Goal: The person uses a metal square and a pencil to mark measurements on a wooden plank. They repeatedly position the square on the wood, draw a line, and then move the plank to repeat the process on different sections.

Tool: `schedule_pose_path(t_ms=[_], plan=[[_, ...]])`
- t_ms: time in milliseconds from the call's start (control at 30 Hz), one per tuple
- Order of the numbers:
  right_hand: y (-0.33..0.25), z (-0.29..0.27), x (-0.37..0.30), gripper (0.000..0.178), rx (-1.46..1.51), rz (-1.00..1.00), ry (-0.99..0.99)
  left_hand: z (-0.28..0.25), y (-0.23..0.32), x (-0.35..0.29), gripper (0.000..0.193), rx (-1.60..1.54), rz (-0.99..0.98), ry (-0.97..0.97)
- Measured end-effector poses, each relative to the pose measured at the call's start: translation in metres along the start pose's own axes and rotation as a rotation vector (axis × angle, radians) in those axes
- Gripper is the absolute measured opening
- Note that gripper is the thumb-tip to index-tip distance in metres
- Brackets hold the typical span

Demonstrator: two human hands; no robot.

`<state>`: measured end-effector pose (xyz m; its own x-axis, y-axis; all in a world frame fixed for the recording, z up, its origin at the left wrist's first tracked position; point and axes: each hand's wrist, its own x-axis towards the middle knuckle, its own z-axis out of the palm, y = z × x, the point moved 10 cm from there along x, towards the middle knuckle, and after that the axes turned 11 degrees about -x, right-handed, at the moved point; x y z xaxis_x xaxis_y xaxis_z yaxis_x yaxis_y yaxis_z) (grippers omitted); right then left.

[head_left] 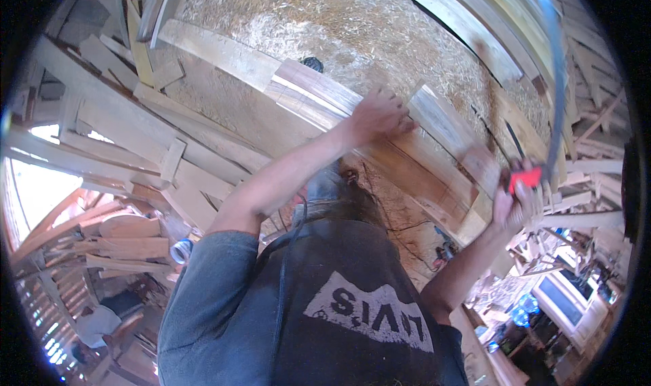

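Note:
My left hand (383, 117) is over a wooden board (312, 93) on the bench, its slightly blurred fingers curled at the board's right end. My right hand (519, 199) is to the right and nearer, closed around a red-handled tool (526, 178). A long, thin blue-grey part rises from the handle and looks curved; what kind of tool it is, I cannot make out. Between my hands lie a smeared reddish-brown board (424, 176) and a greyish plank (441, 118).
Sawdust and shavings (285, 13) cover the ground beyond the bench. A small black round object (312, 64) sits behind the board. Stacked planks (122, 122) crowd the left, and more long boards (468, 20) lie at the far right. A white-framed panel (569, 305) stands lower right.

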<state>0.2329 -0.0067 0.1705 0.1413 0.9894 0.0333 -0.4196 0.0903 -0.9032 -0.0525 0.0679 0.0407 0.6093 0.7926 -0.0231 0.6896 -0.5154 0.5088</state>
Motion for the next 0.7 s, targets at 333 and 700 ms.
schedule_pose_path(t_ms=[333, 700], plan=[[-0.071, -0.165, -0.306, 0.051, 0.073, -0.404, 0.313, 0.036, -0.036, 0.069, 0.080, -0.207, -0.171, -0.454], [-0.023, -0.201, -0.424, 0.034, -0.312, -0.272, 1.245, -0.022, 0.020, 0.010, 0.054, -0.218, 0.239, 0.058]])
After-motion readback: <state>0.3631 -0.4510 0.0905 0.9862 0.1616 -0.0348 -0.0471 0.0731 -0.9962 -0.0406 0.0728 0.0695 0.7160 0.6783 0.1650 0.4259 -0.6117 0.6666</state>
